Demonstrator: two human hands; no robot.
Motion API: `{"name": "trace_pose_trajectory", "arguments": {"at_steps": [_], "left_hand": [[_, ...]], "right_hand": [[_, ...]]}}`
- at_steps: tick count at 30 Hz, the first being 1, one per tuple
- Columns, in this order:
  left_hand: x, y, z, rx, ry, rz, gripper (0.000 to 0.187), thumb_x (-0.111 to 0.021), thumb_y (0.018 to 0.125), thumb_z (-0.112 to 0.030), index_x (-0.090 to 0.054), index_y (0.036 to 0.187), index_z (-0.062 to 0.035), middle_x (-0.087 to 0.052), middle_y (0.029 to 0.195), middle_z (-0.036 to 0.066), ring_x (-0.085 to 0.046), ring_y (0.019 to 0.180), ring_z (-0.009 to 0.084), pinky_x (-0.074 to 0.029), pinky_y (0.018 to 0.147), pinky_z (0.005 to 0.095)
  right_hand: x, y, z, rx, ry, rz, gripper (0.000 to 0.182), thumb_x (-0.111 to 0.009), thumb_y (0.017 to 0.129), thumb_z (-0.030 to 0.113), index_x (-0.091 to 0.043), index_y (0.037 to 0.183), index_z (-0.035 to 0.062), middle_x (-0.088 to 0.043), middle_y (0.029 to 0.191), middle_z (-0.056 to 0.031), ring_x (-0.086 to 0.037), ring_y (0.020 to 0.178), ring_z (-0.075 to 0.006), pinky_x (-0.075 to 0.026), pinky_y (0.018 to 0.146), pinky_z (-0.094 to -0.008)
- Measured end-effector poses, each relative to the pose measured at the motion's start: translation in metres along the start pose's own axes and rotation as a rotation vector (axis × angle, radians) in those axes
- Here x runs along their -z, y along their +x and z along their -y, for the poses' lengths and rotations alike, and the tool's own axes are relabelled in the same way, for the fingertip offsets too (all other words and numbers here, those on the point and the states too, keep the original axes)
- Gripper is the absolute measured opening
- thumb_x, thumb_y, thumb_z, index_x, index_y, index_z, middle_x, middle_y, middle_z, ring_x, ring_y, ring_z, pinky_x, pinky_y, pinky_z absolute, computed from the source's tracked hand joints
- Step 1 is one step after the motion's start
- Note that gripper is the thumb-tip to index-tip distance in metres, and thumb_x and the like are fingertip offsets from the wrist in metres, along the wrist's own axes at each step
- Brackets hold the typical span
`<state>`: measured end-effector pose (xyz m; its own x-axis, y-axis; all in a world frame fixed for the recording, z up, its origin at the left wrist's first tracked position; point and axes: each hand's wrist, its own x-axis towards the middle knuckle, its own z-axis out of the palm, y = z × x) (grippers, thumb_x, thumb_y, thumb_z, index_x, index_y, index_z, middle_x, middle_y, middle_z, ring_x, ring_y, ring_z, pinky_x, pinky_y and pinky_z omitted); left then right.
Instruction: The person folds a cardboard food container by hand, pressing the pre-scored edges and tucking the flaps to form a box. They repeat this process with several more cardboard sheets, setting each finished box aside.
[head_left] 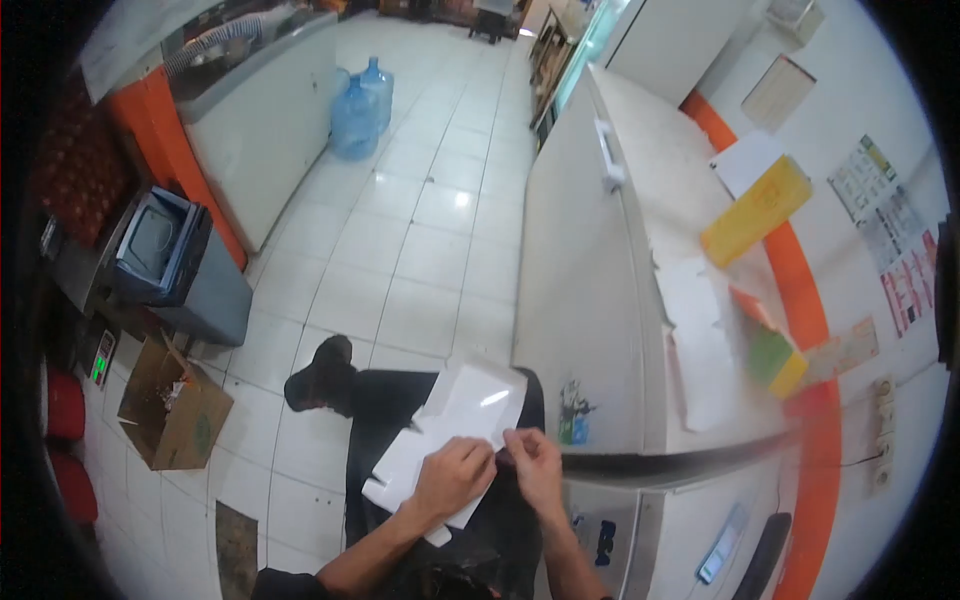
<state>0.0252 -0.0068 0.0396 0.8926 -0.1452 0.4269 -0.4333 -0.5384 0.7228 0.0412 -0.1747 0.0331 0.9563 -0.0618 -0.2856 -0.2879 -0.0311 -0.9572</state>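
A white flat package or stack of papers [455, 425] lies across my lap over dark trousers. My left hand [452, 478] rests on its near part, fingers curled over the edge. My right hand [535, 468] pinches the package's right edge close to the left hand. Both hands grip the white item. My dark shoe [322, 372] shows on the tiled floor ahead.
A white chest freezer [600, 300] stands at my right with a yellow box [755, 210] and papers on top. A grey bin [175, 265] and an open cardboard box [175, 405] sit at left. Two blue water jugs [360, 105] stand farther off.
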Motion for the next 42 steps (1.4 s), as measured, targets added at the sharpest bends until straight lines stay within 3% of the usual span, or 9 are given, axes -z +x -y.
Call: {"name": "trace_pose_trajectory", "arguments": {"at_steps": [8, 15, 17, 24, 27, 29, 34, 38, 42], "left_hand": [[0.0, -0.023, 0.014, 0.212, -0.11, -0.052, 0.012, -0.076, 0.085, -0.007, -0.072, 0.095, -0.002, -0.074, 0.094, 0.011, -0.073, 0.082, 0.0291, -0.059, 0.07, 0.0363], [-0.004, -0.03, 0.015, 0.253, -0.156, -0.084, 0.011, -0.074, 0.087, -0.009, -0.072, 0.095, -0.0016, -0.074, 0.092, 0.013, -0.073, 0.083, 0.0307, -0.059, 0.072, 0.0377], [-0.002, -0.029, 0.011, 0.401, -0.238, -0.097, 0.013, -0.073, 0.086, -0.009, -0.073, 0.097, -0.0011, -0.074, 0.092, 0.013, -0.073, 0.085, 0.0304, -0.058, 0.075, 0.038], [-0.011, -0.029, 0.016, 0.24, -0.153, -0.019, 0.022, -0.076, 0.086, -0.008, -0.072, 0.104, 0.0034, -0.075, 0.095, 0.016, -0.076, 0.085, 0.0283, -0.061, 0.072, 0.0372], [-0.005, -0.014, 0.003, 0.452, -0.415, -0.038, 0.026, -0.076, 0.091, -0.014, -0.071, 0.108, 0.0047, -0.076, 0.096, 0.017, -0.076, 0.084, 0.0258, -0.061, 0.07, 0.0372], [0.0, -0.002, 0.001, 0.622, -0.58, -0.024, 0.029, -0.073, 0.096, -0.019, -0.07, 0.111, 0.0053, -0.075, 0.094, 0.015, -0.075, 0.082, 0.0202, -0.06, 0.069, 0.0334], [0.021, 0.02, 0.007, 0.648, -0.709, -0.086, 0.024, -0.069, 0.1, -0.016, -0.069, 0.106, 0.0067, -0.074, 0.091, 0.009, -0.071, 0.077, 0.014, -0.059, 0.071, 0.0289], [0.051, 0.046, -0.015, 0.649, -1.099, -0.347, 0.018, -0.064, 0.103, -0.013, -0.067, 0.11, 0.0037, -0.072, 0.103, 0.008, -0.07, 0.091, 0.0137, -0.061, 0.077, 0.0305], [0.058, 0.055, -0.023, 0.591, -1.241, -0.487, 0.021, -0.064, 0.104, -0.016, -0.063, 0.116, 0.002, -0.072, 0.11, 0.011, -0.071, 0.096, 0.017, -0.06, 0.084, 0.0324]], "right_hand": [[0.008, 0.002, -0.012, -0.203, 0.018, 0.06, 0.027, -0.07, 0.1, 0.019, -0.068, 0.101, -0.0081, -0.074, 0.094, -0.0152, -0.073, 0.082, -0.0201, -0.061, 0.076, -0.0314], [0.004, -0.001, -0.003, -0.228, 0.047, 0.155, 0.023, -0.073, 0.098, 0.018, -0.071, 0.104, -0.0043, -0.074, 0.096, -0.0107, -0.07, 0.081, -0.015, -0.057, 0.075, -0.0275], [0.005, 0.001, -0.007, -0.192, 0.017, 0.178, 0.022, -0.073, 0.098, 0.019, -0.072, 0.105, -0.002, -0.074, 0.095, -0.0075, -0.068, 0.08, -0.0125, -0.055, 0.074, -0.0261], [-0.008, -0.006, -0.008, -0.085, -0.192, 0.067, 0.021, -0.073, 0.098, 0.017, -0.072, 0.105, -0.0029, -0.073, 0.091, -0.0052, -0.066, 0.08, -0.0103, -0.054, 0.074, -0.0263], [-0.015, -0.01, -0.013, -0.03, -0.001, 0.038, 0.018, -0.072, 0.098, 0.013, -0.073, 0.106, -0.0035, -0.071, 0.091, -0.0054, -0.066, 0.082, -0.0105, -0.054, 0.073, -0.0263], [-0.021, -0.015, -0.005, 0.244, -0.178, 0.033, 0.015, -0.072, 0.097, 0.008, -0.073, 0.106, -0.003, -0.071, 0.094, -0.008, -0.069, 0.084, -0.0143, -0.055, 0.073, -0.028], [-0.036, -0.014, 0.048, 0.613, -0.5, 0.042, 0.014, -0.073, 0.09, 0.0, -0.073, 0.104, -0.0018, -0.07, 0.097, -0.0141, -0.071, 0.084, -0.0262, -0.056, 0.072, -0.0337], [-0.059, -0.016, 0.079, 0.557, -0.242, -0.025, 0.017, -0.079, 0.089, 0.003, -0.073, 0.105, -0.0018, -0.066, 0.09, -0.0083, -0.061, 0.073, -0.0105, -0.049, 0.063, -0.0255], [-0.067, -0.024, 0.098, 0.508, -0.156, 0.004, 0.02, -0.08, 0.089, 0.005, -0.073, 0.106, -0.0016, -0.064, 0.089, -0.0047, -0.054, 0.071, -0.0063, -0.043, 0.06, -0.0229]]}}
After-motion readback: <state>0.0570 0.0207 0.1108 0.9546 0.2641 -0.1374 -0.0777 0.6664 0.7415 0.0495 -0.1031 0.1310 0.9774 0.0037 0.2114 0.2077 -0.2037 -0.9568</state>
